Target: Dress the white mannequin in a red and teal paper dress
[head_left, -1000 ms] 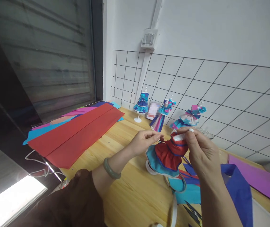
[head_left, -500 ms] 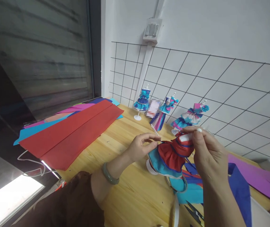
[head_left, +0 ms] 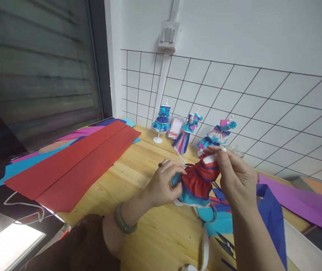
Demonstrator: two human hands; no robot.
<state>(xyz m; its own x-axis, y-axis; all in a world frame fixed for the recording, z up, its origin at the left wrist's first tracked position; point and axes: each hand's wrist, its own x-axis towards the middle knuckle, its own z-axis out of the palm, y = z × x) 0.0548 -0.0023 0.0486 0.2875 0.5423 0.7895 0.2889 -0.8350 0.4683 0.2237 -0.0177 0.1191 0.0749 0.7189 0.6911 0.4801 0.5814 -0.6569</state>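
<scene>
A small dress form in a red ruffled dress [head_left: 196, 182] with blue trim and a turquoise lower layer leans over the wooden table. My right hand [head_left: 235, 175] pinches its white top near the neck. At the skirt's left side, my left hand [head_left: 163, 184] has thumb and fingers curled round the turquoise hem, the fingertips touching the cloth. A green bangle [head_left: 124, 219] circles my left wrist. Part of the form's white base shows below the skirt.
Red sheets [head_left: 76, 165] lie over coloured ones at left. Three dressed forms, one in blue [head_left: 162, 120], stand along the wire grid. Scissors [head_left: 225, 244], tape rolls and turquoise scraps lie near my right forearm; purple sheets [head_left: 299, 199] are at right.
My left hand has closed in on the skirt's left edge, its fingers more curled. The view has shifted, so most things appear further left. My right hand still holds the form's top.
</scene>
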